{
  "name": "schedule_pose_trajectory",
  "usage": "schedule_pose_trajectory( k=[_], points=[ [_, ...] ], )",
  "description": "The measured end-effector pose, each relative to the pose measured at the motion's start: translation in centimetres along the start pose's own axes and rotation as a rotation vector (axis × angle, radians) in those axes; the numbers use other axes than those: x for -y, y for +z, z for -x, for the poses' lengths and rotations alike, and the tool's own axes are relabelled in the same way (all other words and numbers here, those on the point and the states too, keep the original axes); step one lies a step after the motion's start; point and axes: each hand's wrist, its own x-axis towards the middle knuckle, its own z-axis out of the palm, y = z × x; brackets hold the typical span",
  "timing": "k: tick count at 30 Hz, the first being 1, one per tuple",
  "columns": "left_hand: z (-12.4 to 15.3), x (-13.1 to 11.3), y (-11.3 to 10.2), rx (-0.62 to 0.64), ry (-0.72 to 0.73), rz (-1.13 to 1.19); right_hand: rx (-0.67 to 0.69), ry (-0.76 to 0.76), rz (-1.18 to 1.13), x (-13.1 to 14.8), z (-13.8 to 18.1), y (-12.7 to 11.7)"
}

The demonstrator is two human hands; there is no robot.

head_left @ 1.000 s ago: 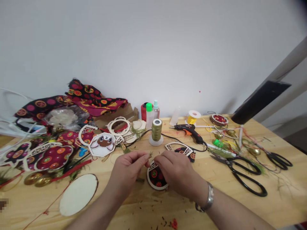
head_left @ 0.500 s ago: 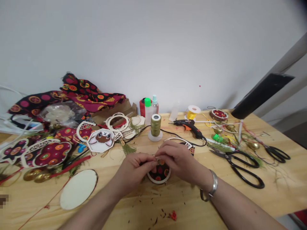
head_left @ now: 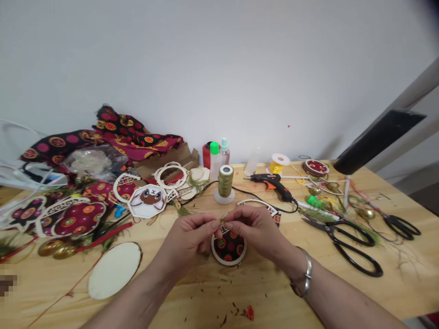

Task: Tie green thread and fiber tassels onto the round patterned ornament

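Above a round ornament [head_left: 229, 249] with a pale wooden rim and dark flowered fabric, both of my hands meet at their fingertips. My left hand [head_left: 194, 235] is closed in a pinch, thumb against index finger, on a thin olive-gold strand [head_left: 222, 220]. From the other side, my right hand [head_left: 255, 228] pinches at the same strand; its exact shape is too small to make out. The ornament lies on the table beneath the fingers, its top partly covered by them. Just behind stands a spool of olive thread [head_left: 225, 183].
Black-handled scissors [head_left: 356, 249] and a glue gun [head_left: 270, 183] with its cord lie right of my hands. To the left are an oval wooden disc [head_left: 115, 270], a sheep-face piece [head_left: 147, 201] and flowered fabric [head_left: 137, 132]. Dark scraps and a red flower cutout [head_left: 249, 312] lie in front.
My right fingers have lifted and shifted slightly, so the strand and more of the ornament's fabric now show. The whole view has shifted a little; the other things lie as before.
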Motion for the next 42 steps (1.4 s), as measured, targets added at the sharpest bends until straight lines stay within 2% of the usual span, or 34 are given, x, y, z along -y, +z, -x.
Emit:
schedule_pose_trajectory(
  k=[6, 15, 27, 32, 42],
  points=[
    [0.15, -0.14, 0.18, -0.120, 0.026, -0.025, -0.039, -0.041, 0.049, -0.10, 0.19, 0.14],
    [0.32, -0.70, 0.57, -0.291, 0.091, -0.280, -0.003, -0.005, -0.015, 0.32, 0.54, 0.48],
    [0.40, -0.29, 0.39, -0.262, 0.107, -0.241, 0.019, 0.015, 0.020, 0.18, 0.66, 0.52],
    [0.35, -0.07, 0.34, -0.278, 0.124, -0.210, 0.038, -0.033, 0.018, -0.02, 0.62, 0.54],
    [0.52, -0.12, 0.50, -0.298, 0.145, -0.244, 0.047, -0.147, 0.167, -0.31, 0.90, 0.37]
  ],
)
